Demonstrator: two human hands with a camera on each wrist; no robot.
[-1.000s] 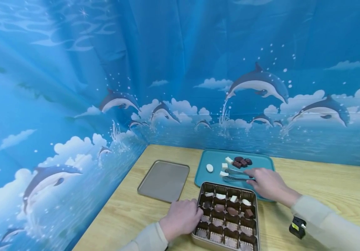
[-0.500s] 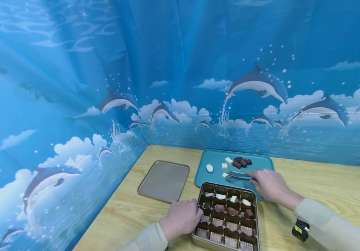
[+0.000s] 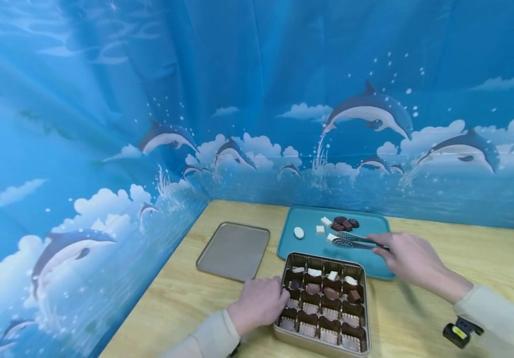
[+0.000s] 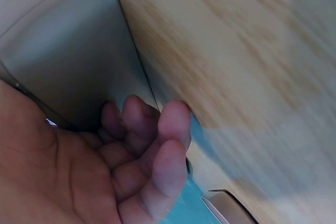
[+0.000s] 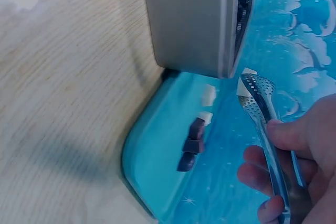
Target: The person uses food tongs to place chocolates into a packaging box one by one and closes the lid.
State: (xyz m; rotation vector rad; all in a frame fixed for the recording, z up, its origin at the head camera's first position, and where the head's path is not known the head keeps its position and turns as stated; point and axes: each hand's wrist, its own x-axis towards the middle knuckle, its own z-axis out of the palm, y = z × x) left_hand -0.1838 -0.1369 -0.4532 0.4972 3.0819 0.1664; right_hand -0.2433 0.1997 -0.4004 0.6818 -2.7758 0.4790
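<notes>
My right hand (image 3: 411, 256) holds metal tongs (image 3: 357, 239) with perforated tips over the teal tray (image 3: 288, 243). Between the tips is a white chocolate piece (image 5: 245, 83), plain in the right wrist view. My left hand (image 3: 259, 301) grips the left wall of the square tin (image 3: 321, 343); in the left wrist view its curled fingers (image 4: 170, 166) lie against the outer wall. A brown divided insert fills the tin. White pieces (image 3: 314, 272) sit in its far row, brown chocolates (image 3: 313, 289) in the second; the two near rows hold none.
Dark chocolates (image 3: 346, 223), two white cubes (image 3: 320, 229) and a white oval piece (image 3: 299, 232) lie on the teal tray. A flat metal lid (image 3: 233, 251) lies left of it. A dolphin-print curtain (image 3: 257, 99) hangs behind the wooden table (image 3: 181, 278).
The tongs have closed on the nearest white piece and moved right and up with it from its former spot. My left hand stays at the tin. The head view has tilted slightly.
</notes>
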